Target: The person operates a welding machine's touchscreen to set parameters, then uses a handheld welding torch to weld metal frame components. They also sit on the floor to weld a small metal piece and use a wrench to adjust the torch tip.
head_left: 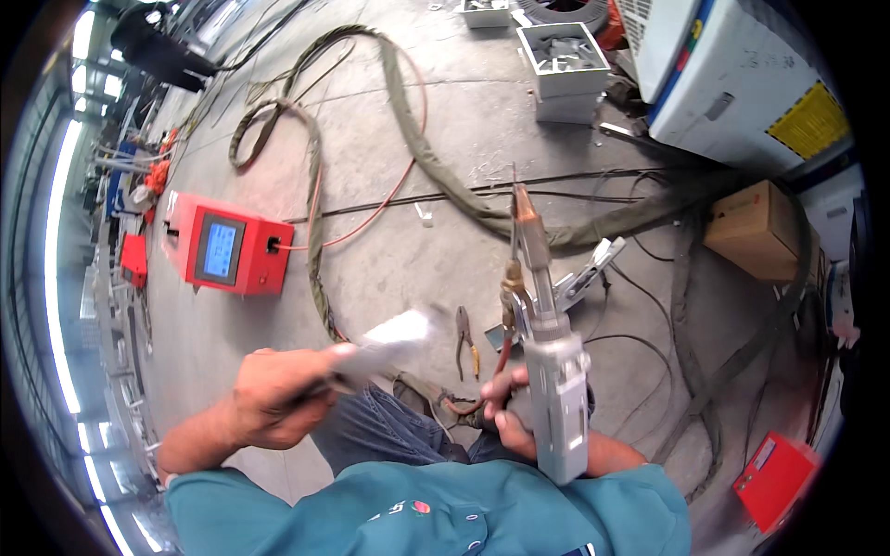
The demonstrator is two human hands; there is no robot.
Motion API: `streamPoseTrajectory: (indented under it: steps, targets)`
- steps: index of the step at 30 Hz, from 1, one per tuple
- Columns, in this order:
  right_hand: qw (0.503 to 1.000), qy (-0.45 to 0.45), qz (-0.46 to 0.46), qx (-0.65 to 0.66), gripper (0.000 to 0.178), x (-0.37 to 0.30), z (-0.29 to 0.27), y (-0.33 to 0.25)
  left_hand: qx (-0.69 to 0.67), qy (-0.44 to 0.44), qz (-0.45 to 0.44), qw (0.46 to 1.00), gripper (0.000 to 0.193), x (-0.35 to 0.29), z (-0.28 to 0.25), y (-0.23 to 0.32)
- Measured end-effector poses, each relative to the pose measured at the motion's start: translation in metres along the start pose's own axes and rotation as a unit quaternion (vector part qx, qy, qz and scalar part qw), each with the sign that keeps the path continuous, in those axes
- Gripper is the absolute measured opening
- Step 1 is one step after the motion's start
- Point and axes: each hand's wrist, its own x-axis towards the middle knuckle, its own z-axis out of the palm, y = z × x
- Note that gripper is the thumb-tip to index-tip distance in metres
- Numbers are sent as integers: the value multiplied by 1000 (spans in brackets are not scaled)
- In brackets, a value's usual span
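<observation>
My left hand (278,394) is closed round a shiny metal piece (385,343), smeared by motion, so its exact kind is unclear. It points up and to the right, apart from the welding gun. My right hand (510,408) grips a grey handheld welding gun (559,394), held upright in front of my chest. The gun ends in a copper nozzle (530,222) pointing away from me. Beside the nozzle runs a thin brass-fitted wire guide (511,278). Part of my right hand is hidden behind the gun body. A pair of pliers (462,343) lies on the floor between my hands.
A red wire-feeder box (232,246) with a lit screen stands at left. A thick sheathed hose (408,125) loops over the concrete floor. Farther off sit a white bin (565,88) of metal pieces and a white cabinet (732,102). A cardboard box (756,230) is at right.
</observation>
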Motion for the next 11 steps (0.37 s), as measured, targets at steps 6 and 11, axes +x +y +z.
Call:
streamPoseTrajectory:
  steps: [6, 11]
  targets:
    - [995, 4, -19, -95, 58, 16, -6, -4, -11, 22, -29, 999, 51, 4, 9, 7]
    - [978, -48, -6, -204, 63, 11, -1, -1, 17, -34, -10, 999, 62, 17, 18, -6]
